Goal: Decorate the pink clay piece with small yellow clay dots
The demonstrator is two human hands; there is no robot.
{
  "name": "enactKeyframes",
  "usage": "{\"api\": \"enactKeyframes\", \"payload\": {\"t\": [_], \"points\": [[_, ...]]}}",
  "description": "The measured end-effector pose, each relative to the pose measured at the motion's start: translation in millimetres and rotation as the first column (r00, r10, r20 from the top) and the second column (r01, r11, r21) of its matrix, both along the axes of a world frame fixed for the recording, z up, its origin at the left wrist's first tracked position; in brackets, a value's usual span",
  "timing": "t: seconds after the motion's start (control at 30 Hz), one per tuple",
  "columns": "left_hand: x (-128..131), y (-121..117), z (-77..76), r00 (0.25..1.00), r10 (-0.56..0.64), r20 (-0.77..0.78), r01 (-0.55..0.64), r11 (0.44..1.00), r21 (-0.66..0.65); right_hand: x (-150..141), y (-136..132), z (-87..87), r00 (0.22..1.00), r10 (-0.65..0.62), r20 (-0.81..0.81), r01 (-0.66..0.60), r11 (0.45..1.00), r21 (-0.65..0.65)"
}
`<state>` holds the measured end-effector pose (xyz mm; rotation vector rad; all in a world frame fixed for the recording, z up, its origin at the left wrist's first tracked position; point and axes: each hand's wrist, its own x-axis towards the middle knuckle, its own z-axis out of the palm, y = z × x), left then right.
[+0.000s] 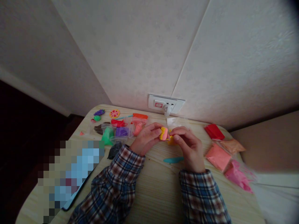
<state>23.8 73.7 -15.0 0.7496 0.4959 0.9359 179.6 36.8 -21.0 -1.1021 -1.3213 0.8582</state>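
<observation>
Between the thumb and fingers of my left hand [147, 137] is a small pink and yellow clay piece [164, 133], with a bumpy yellow edge on its left side. My right hand [192, 148] is closed in a pinch just right of that piece; whatever its fingertips hold is too small to make out. Below and behind the fingertips lies yellow clay [172, 141], partly hidden. A blue plastic clay knife [173, 160] rests on the table beside my right wrist, its right end covered by the hand.
Bags of green [107, 135], purple [121, 132] and black clay [115, 150] lie left on the table [154, 189]. Finished clay grapes [99, 112] and a round slice [114, 114] sit behind them. Red [214, 132], salmon [218, 156] and pink packs [238, 176] lie right. A phone [77, 174] lies front left.
</observation>
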Motion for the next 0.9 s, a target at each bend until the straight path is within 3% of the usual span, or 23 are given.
{"api": "enactKeyframes", "payload": {"t": [0.23, 0.47, 0.9], "points": [[-1.9, 0.6, -3.8, 0.999, -0.035, -0.026, 0.037, 0.996, 0.078, -2.2, 0.1, -0.1, 1.000, -0.005, -0.010, 0.005, 1.000, -0.018], [-5.6, 1.1, -8.7, 0.998, -0.041, -0.037, 0.045, 0.991, 0.127, 4.1, -0.3, -8.1, 0.996, -0.089, 0.012, 0.089, 0.996, -0.030], [-6.1, 1.1, -11.9, 0.997, -0.038, -0.064, 0.044, 0.993, 0.107, -2.0, 1.2, 0.8, 1.000, -0.014, 0.012, 0.014, 1.000, -0.011]]}}
